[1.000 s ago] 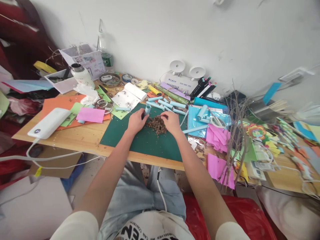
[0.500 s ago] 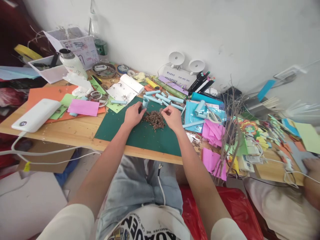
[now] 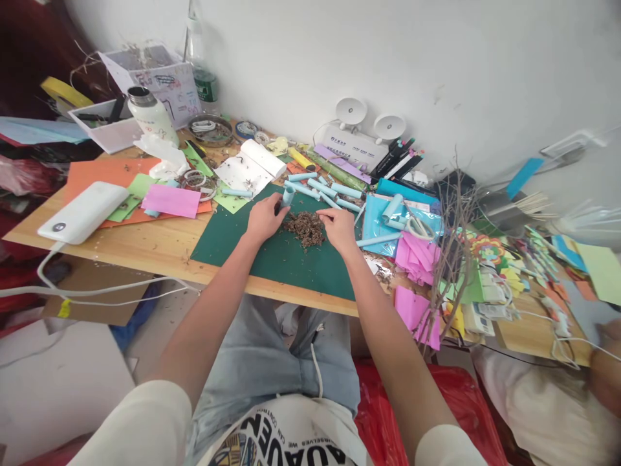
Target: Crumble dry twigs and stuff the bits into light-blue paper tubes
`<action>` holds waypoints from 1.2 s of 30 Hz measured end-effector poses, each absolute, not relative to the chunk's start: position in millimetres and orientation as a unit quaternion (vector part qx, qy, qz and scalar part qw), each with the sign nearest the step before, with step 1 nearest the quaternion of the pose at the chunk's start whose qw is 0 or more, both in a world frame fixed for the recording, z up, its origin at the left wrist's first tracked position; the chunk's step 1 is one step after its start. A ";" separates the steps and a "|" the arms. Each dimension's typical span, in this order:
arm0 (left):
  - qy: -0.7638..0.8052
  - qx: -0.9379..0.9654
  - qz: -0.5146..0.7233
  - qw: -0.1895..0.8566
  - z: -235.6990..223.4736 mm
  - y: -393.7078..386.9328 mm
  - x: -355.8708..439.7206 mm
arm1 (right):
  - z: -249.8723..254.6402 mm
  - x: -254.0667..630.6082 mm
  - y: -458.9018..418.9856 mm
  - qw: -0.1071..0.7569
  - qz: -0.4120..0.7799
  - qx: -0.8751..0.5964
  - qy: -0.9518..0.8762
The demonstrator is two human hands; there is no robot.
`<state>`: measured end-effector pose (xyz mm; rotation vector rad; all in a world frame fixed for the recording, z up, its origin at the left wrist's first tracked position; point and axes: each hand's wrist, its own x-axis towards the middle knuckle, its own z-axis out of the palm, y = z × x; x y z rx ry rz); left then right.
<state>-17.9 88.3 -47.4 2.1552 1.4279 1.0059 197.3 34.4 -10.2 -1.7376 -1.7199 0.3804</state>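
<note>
My left hand (image 3: 264, 219) is closed round a short light-blue paper tube (image 3: 288, 195), which stands upright with its open end up. Right beside it a heap of brown crumbled plant bits (image 3: 305, 229) lies on the dark green cutting mat (image 3: 310, 275). At the heap's right edge is my right hand (image 3: 338, 228), thumb and forefinger pinched together; whatever is between the tips is too small to make out. Several more light-blue paper tubes (image 3: 347, 191) lie loose behind the heap.
Scissors (image 3: 421, 226) and pink paper (image 3: 416, 259) lie to the right, near upright dry twigs (image 3: 453, 239). On the left are a white power bank (image 3: 83, 212), an open white bottle (image 3: 152, 116) and coloured paper. A twin-head lamp (image 3: 356, 139) stands against the wall. Another person's arm (image 3: 606, 362) shows at far right.
The camera view has shifted a little. My right hand has drawn slightly back to the right edge of the heap, fingers still pinched. My left hand keeps its hold on the tube.
</note>
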 end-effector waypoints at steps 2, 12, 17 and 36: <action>0.507 0.763 0.354 0.189 -47.7 88.3 -17.8 | -12.0 197.2 33.3 0.332 0.153 -0.660 -0.656; 0.503 0.763 0.360 0.189 -47.9 87.8 -17.7 | -10.3 189.0 25.2 0.403 0.137 -0.658 -0.621; 0.503 0.763 0.356 0.194 -48.4 88.3 -17.5 | -2.7 188.8 22.5 0.392 0.120 -0.646 -0.644; 0.506 0.765 0.349 0.191 -46.1 86.5 -17.8 | -20.7 202.4 17.9 0.355 0.119 -0.652 -0.659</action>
